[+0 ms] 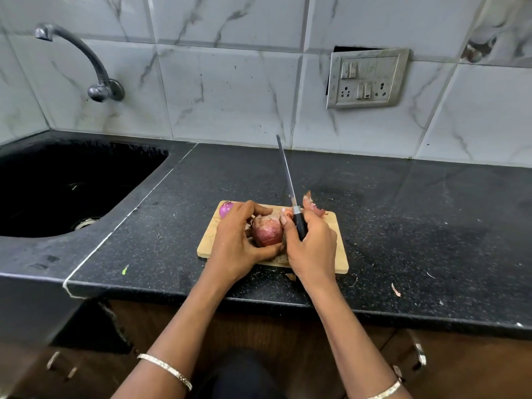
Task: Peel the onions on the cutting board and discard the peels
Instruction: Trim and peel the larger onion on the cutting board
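Observation:
A red onion [267, 231] with its dry skin still on is held just above the wooden cutting board [339, 251]. My left hand [239, 237] cups it from the left and below. My right hand [312, 246] grips a black-handled knife [289, 185], blade pointing up and away, thumb touching the onion's top. A peeled purple onion [225, 209] lies at the board's far left corner, partly hidden by my left hand. Loose peels [312, 205] lie at the board's far edge.
A black sink [66, 182] is set into the dark granite counter [417, 226] at the left, under a wall tap [86, 61]. Small peel scraps [396, 290] lie on the counter near its front edge. A switch panel [367, 77] is on the tiled wall.

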